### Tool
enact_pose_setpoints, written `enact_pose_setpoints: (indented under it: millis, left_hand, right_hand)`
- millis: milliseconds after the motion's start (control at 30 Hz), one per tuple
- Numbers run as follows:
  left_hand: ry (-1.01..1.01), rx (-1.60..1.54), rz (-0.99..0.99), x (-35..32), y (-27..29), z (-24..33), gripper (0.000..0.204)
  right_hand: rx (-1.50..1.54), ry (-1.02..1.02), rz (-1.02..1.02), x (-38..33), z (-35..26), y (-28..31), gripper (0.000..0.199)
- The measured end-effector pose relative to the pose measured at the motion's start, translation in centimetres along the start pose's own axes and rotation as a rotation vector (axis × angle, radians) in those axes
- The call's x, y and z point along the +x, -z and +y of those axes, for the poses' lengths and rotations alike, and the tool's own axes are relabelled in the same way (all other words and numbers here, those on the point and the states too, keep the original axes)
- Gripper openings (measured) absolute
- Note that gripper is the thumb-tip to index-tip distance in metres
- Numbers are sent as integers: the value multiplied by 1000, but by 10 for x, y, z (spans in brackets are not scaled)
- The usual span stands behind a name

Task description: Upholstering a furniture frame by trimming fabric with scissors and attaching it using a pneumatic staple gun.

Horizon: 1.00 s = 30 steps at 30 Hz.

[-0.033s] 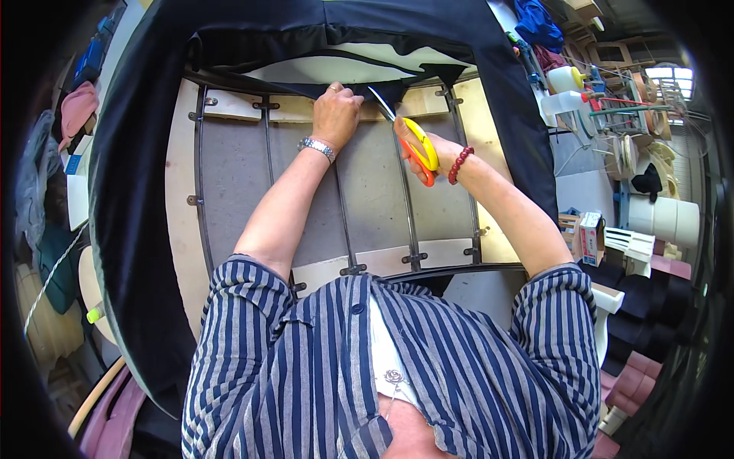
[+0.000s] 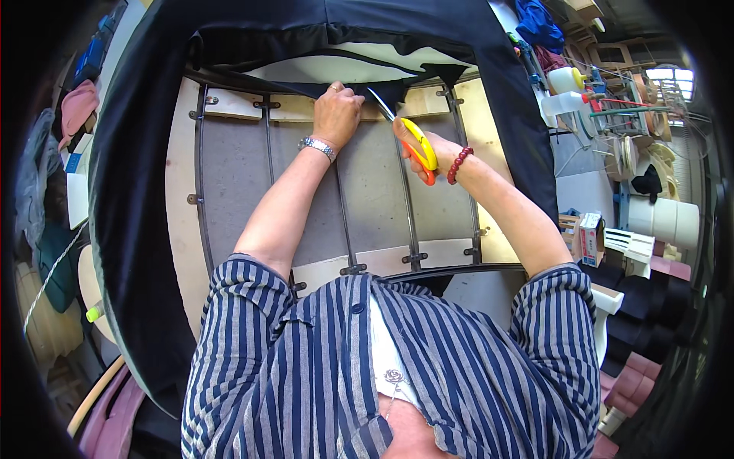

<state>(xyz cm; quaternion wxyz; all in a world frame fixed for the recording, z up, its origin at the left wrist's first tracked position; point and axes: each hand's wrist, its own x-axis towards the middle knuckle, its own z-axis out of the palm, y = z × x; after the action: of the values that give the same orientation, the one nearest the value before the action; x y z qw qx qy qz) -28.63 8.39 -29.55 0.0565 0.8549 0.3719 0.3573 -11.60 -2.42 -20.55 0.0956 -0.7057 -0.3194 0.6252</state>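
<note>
My left hand (image 2: 336, 115) has its fingers closed on the edge of black fabric (image 2: 298, 86) along the far inner side of a furniture frame. A pair of scissors (image 2: 417, 131) with yellow and orange handles is in my right hand (image 2: 439, 151). Their blades point up and left, near a cut, hanging piece of the same fabric. Just how far the blades are apart is hard to make out. Below my hands, the pale wooden rail (image 2: 294, 109) carries dark metal springs (image 2: 342, 203) that run toward me.
Black cover (image 2: 138, 229) wraps the frame's left, far and right sides. Beyond the right side stand plastic bottles (image 2: 566, 79), a small box (image 2: 590, 237) and white rolls (image 2: 673, 222). Pink cloth (image 2: 79, 111) and clear plastic sheeting (image 2: 34, 176) hang at left.
</note>
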Motion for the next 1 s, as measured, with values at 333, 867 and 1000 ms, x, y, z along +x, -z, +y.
enact_pose_setpoints:
  millis: [333, 867, 1000]
  left_hand:
    - [49, -50, -121, -4, 0, -14, 17]
    - [244, -327, -8, -7, 15, -20, 33]
    - [319, -385, -57, -5, 20, -16, 25]
  right_hand:
    - [-55, 99, 107, -1, 3, -17, 71]
    - [2, 10, -103, -9, 1, -26, 92]
    - [47, -37, -126, 12, 1, -26, 95]
